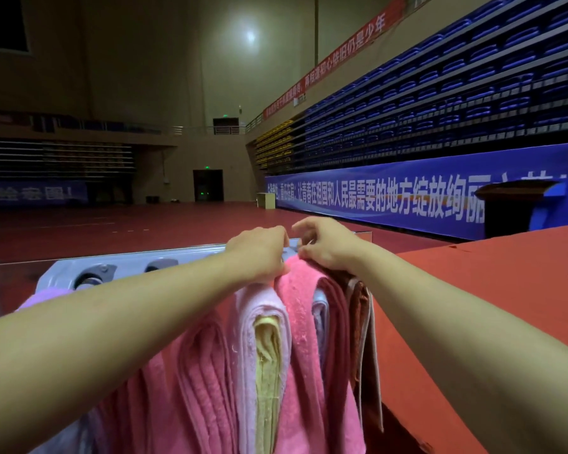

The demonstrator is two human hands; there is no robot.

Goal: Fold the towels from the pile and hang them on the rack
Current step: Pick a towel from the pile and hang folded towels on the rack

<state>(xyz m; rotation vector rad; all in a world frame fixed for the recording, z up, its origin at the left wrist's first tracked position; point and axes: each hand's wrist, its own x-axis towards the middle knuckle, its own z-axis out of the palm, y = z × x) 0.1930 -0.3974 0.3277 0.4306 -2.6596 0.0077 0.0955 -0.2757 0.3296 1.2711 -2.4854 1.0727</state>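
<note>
Several folded towels hang side by side over a silver rack (118,262) in front of me. A bright pink towel (304,322) lies draped over the top of the row. My left hand (259,253) and my right hand (325,245) both reach to its far top edge, fingers curled down and pinching the cloth at the rack bar. Beside it hang a pale pink towel (263,309) wrapped round a yellow one (269,362), another pink towel (194,388) on the left, and dark red and brown towels (358,309) on the right. The towel pile is out of view.
A red-covered table (489,290) stands to the right of the rack. Beyond lies the red floor of a dim sports hall, with a blue banner wall (391,198), blue stands above it and a dark lectern (512,204) at the right.
</note>
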